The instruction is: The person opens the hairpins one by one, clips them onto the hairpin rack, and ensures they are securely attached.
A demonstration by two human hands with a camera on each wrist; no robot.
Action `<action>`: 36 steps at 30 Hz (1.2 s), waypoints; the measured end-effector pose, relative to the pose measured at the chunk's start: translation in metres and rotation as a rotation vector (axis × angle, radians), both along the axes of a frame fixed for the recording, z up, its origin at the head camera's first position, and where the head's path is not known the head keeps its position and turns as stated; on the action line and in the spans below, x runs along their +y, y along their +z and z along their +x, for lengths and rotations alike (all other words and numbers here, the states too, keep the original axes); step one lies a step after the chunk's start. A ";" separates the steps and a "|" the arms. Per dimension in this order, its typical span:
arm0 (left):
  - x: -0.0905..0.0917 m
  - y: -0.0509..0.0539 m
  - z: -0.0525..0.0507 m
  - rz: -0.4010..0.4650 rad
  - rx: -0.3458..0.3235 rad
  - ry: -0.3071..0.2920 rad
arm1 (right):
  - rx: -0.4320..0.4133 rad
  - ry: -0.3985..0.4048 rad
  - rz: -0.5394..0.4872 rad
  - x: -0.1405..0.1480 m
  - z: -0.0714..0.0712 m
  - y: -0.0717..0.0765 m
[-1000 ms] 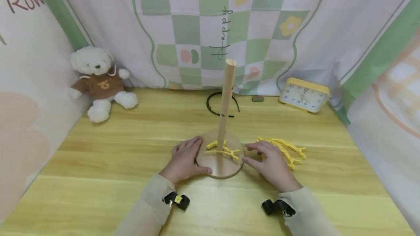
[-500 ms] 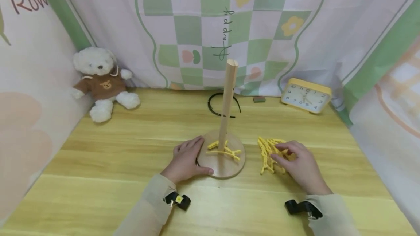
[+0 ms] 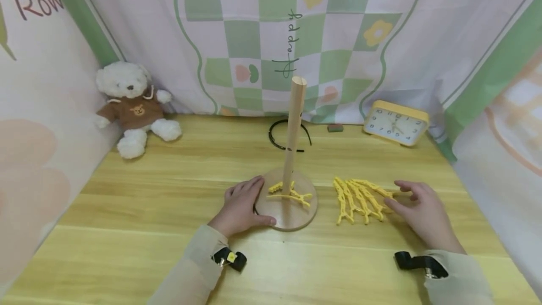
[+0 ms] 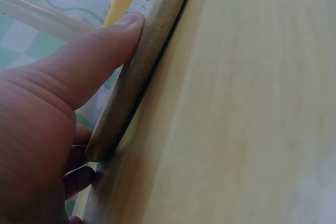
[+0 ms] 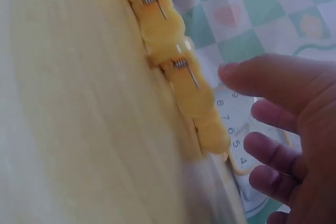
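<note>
My left hand [image 3: 243, 206] holds the left rim of a wooden stand, with thumb and fingers spread along the edge of its round base [image 3: 271, 211]. An upright wooden post [image 3: 295, 126] rises from that base. A few yellow hair clips [image 3: 296, 196] lie on the base around the foot of the post. To the right, several more yellow hair clips [image 3: 360, 196] lie fanned out on the table, and the right wrist view shows metal springs on the near clip [image 5: 191, 85]. Beside their right end hovers my right hand [image 3: 427, 215], fingers loosely bent and holding nothing.
Behind the post lies a black headband [image 3: 275, 142]. A small dark green and red block [image 3: 335, 128] and a yellow alarm clock [image 3: 396, 124] are near the back curtain. At the back left sits a white teddy bear [image 3: 135, 112]. Cloth walls border the wooden table [image 3: 169, 192].
My right hand has moved from the base's right edge across the yellow hair clips to their right end. It uncovers their fanned row. The left hand and stand stay in place.
</note>
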State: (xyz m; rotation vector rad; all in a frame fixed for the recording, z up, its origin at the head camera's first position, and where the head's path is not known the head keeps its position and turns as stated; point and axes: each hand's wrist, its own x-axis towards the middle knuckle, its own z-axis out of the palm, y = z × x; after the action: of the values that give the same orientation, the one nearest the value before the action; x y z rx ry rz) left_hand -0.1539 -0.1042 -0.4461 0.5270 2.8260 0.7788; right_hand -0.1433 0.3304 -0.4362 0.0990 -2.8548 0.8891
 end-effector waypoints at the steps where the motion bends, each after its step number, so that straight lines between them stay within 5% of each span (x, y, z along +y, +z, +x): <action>1: 0.000 -0.001 0.000 -0.001 0.001 -0.001 | -0.008 -0.001 0.001 0.003 0.000 -0.002; 12: 0.000 -0.001 0.000 0.002 0.001 -0.001 | -0.060 0.019 0.014 0.014 -0.005 -0.012; 22: 0.000 0.002 0.001 0.011 0.007 -0.006 | 0.086 -0.135 -0.041 0.011 0.001 -0.011; 26: 0.000 0.001 0.001 0.014 0.006 -0.005 | 0.154 -0.114 -0.074 0.001 0.004 -0.005; 36: 0.000 -0.002 0.000 -0.012 0.007 -0.002 | 0.173 -0.010 -0.076 -0.025 0.008 0.006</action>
State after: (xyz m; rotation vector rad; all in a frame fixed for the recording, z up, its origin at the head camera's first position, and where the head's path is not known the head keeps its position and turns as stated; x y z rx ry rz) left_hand -0.1542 -0.1042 -0.4481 0.5324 2.8343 0.7613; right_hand -0.1357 0.3056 -0.4306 0.1454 -2.6572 0.9367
